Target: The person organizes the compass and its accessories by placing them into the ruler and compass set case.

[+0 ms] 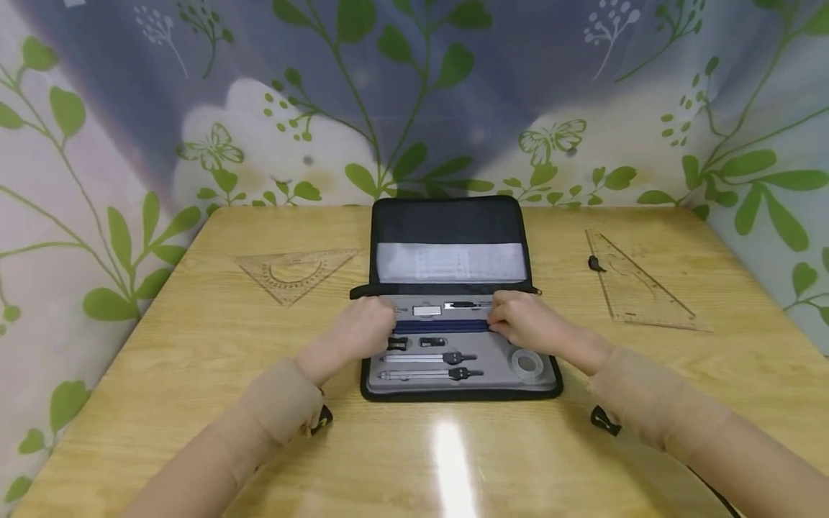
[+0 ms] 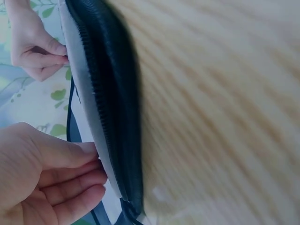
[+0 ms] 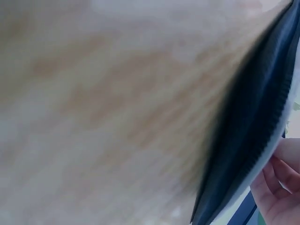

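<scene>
An unfolded black zip case (image 1: 461,395) lies on the table, its grey tray (image 1: 499,378) facing up. Across the tray runs a dark blue bar (image 1: 442,326). My left hand (image 1: 368,327) pinches its left end and my right hand (image 1: 526,321) its right end, thumbs against curled fingers. In the left wrist view my left hand (image 2: 56,176) is beside the case's zip edge (image 2: 122,108), fingertips partly hidden. The right wrist view shows my right hand (image 3: 281,187) past the zip edge (image 3: 248,112). Two compasses (image 1: 427,374), a sharpener (image 1: 432,342) and an eraser (image 1: 427,311) sit in the tray.
A clear triangle with a protractor arc (image 1: 294,277) lies left of the case, and another clear triangle (image 1: 641,288) lies right, with a small black object (image 1: 595,264) on its edge. A round clear piece (image 1: 527,365) sits in the tray. Patterned cloth (image 1: 414,93) hangs behind.
</scene>
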The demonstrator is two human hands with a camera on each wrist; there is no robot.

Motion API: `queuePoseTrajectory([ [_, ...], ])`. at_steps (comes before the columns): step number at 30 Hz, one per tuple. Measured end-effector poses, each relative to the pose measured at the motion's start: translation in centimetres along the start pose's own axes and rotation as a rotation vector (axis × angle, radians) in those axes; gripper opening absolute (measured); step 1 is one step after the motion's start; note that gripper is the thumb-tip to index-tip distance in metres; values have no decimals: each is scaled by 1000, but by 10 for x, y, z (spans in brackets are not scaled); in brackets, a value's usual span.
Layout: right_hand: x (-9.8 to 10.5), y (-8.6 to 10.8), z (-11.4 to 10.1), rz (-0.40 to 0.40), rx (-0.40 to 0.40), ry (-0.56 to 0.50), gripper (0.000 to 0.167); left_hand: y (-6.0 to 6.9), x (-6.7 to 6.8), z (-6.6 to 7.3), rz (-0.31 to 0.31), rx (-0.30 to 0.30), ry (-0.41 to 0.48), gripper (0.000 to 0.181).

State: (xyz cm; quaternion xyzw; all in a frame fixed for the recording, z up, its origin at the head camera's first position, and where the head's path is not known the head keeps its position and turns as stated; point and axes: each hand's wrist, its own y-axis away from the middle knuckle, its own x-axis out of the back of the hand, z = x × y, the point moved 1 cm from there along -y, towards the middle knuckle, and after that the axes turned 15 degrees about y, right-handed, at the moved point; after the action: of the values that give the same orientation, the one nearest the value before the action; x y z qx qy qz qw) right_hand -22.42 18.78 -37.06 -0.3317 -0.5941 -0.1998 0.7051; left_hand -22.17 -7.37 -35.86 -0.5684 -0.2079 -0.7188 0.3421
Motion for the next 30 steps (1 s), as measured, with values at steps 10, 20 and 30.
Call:
queuePoseTrajectory([
  [10, 8, 3, 5, -92, -57, -37, 12, 0, 4, -14, -58, 75, 189, 17],
  [20, 30, 21, 53, -40, -341, -47, 13, 22, 2, -27, 4, 227, 264, 35],
  [30, 48, 36, 131, -93, -678, -115, 30, 33, -3, -28, -15, 246, 235, 39],
])
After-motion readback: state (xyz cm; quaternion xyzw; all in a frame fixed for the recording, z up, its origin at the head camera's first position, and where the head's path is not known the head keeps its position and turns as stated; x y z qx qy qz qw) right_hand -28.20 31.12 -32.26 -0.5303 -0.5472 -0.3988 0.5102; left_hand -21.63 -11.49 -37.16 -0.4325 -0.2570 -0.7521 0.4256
